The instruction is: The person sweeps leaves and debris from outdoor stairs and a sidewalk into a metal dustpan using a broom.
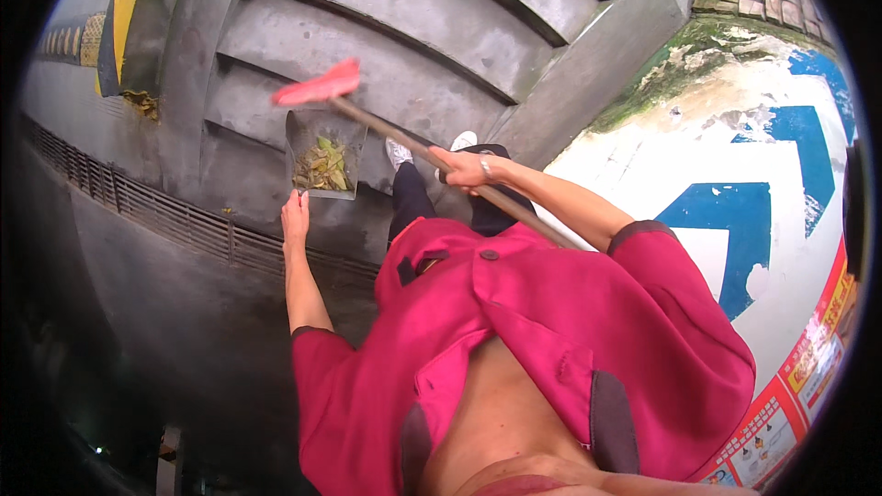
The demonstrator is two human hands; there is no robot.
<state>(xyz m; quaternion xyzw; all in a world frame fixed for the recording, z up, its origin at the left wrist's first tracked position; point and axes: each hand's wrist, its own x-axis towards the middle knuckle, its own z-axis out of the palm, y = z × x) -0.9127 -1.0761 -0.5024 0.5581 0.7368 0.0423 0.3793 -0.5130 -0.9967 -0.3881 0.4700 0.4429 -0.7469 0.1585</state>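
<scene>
My left hand [295, 213] is closed at the near edge of a dustpan [296, 138], gripping it; the grip itself is mostly hidden by my fingers. In the pan lies a heap of yellow-green leaves [323, 165] with darker debris. My right hand [464, 170] is wrapped round the long brown handle of a broom [386, 129], which runs slantwise from beside my body up to the left. The broom's red head [322, 84], slightly blurred, is raised just beyond the far edge of the dustpan, above the steps.
Grey concrete steps [367, 46] rise ahead, with my white shoes [399, 154] on a lower one. A slotted drain grate [156, 211] curves along the left. At right stands a white wall [643, 165] with blue shapes; a yellow-and-black post [124, 18] is far left.
</scene>
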